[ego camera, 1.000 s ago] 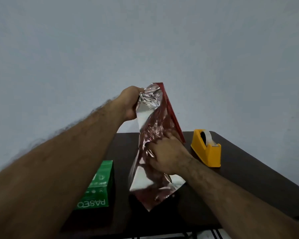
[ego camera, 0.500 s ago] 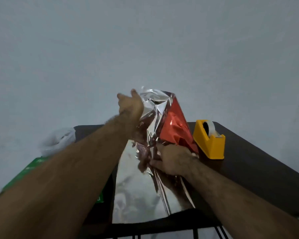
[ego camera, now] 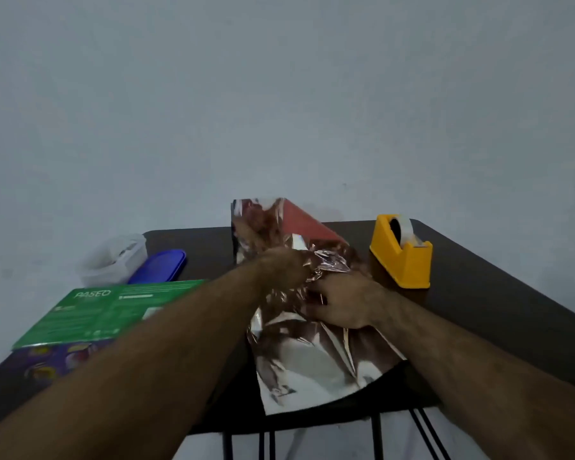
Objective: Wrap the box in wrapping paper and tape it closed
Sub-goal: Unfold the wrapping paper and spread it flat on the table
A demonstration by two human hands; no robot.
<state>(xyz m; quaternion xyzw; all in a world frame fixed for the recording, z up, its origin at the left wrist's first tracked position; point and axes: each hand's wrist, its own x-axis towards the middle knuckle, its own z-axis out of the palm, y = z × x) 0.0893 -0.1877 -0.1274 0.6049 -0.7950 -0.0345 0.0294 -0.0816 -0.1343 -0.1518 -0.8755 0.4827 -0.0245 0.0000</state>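
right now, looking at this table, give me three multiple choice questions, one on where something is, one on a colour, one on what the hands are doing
1. Where does the tape dispenser stand, as the camera sees it?
A. right of the wrapping paper
B. on the green box
C. under the table

2. What colour is the flat lid beside the clear container?
A. yellow
B. blue
C. red

3. What are the hands doing?
A. both lie flat on the bare table
B. one pulls tape from the dispenser
C. both grip the crumpled paper

Answers:
1. A: the yellow dispenser sits on the table to the right of the shiny sheet.
2. B: the lid at the far left is blue.
3. C: the left hand and the right hand both close on the crumpled paper at mid-table.
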